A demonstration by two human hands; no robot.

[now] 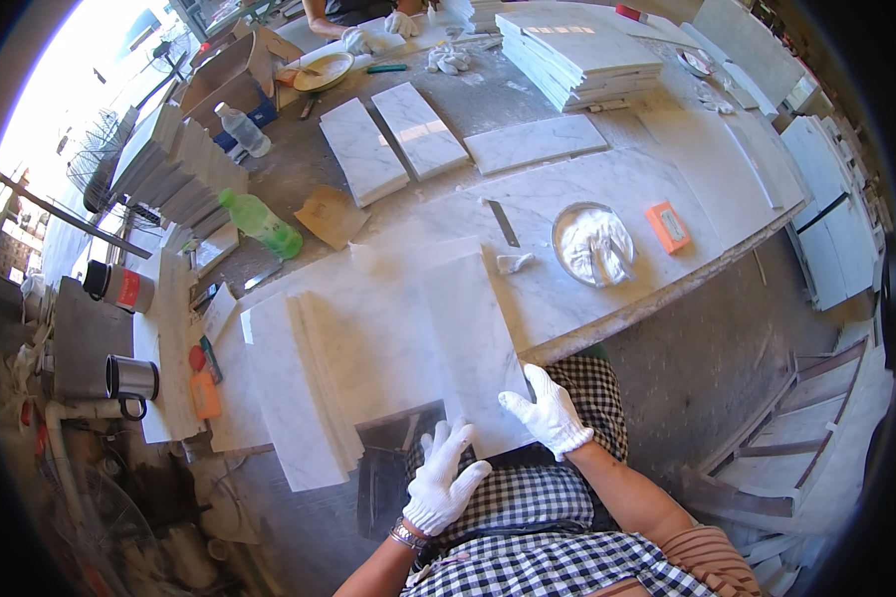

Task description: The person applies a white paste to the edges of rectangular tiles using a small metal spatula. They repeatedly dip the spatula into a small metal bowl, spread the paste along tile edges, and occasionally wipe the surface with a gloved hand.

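Note:
Both of my hands wear white knit gloves. Directly before me a long white marble tile (476, 348) lies on the work table, its near end sticking out past the edge above my lap. My left hand (446, 480) is open beside the tile's near left corner, fingers apart, thumb pointing right. At the tile's right edge is my right hand (552, 412), fingers and thumb spread; whether they touch the stone I cannot tell. A fanned stack of similar tiles (299, 388) overhangs the table edge to the left.
A round bowl of white paste (592, 244) stands to the right, near an orange box (668, 228). Farther off are a green bottle (261, 224), two marble pieces (363, 149), a tall slab stack (577, 60) and a co-worker's gloved hands (378, 33). Metal mugs (131, 380) stand at left.

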